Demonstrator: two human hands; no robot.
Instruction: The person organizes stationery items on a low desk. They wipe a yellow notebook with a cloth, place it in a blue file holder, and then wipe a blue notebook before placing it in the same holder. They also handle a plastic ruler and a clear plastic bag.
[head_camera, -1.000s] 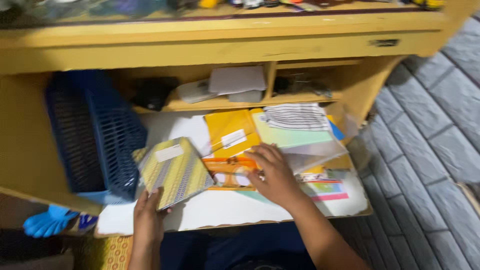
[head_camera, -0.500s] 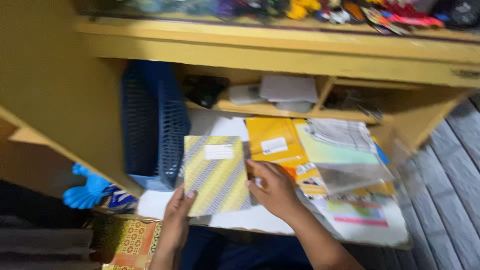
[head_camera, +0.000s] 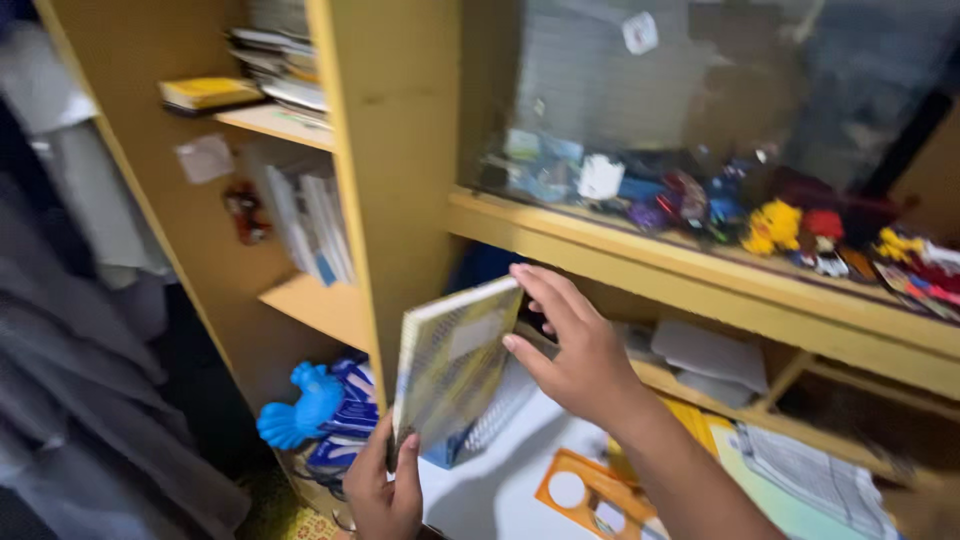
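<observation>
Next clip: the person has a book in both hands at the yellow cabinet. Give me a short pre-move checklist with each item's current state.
1. Left hand grips the book at its lower corner: ok.
2. Right hand steadies its top and right edge: ok.
3. Book lifted off the papers on the desk shelf: ok.
4. Book clear of the upright panel: not ok, it overlaps the panel's edge.
5. Free space among the books on the left shelf: cannot tell, blurred.
6. Blue toy below out of the way: ok.
</observation>
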